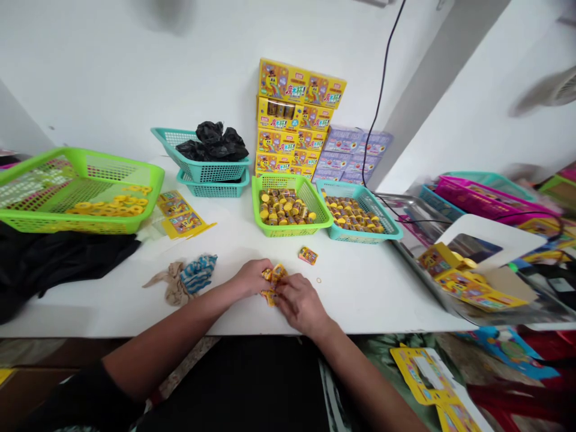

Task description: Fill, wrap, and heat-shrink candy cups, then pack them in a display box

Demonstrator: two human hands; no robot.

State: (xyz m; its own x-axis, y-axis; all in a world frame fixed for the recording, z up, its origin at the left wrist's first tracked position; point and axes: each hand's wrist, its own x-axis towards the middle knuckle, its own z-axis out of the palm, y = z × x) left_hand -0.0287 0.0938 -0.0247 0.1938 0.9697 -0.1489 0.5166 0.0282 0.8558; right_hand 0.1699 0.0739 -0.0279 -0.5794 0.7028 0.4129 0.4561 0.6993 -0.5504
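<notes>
L hand (252, 279) has its fingers curled tight round a yellow printed bundle (278, 272), btwn both hands at approx 6 o'clock on the white table (369, 288). R hand (300, 301) has bent fingers touching it, tho can't tell if they're pinching. Clockwise from the hands: green basket (292, 230) w/ little jars at 12–1, small printed pack (308, 255) at 2, rags (198, 276) at 9.

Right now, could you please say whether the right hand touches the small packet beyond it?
Apart: the head view shows white table between the right hand and the small packet.
</notes>
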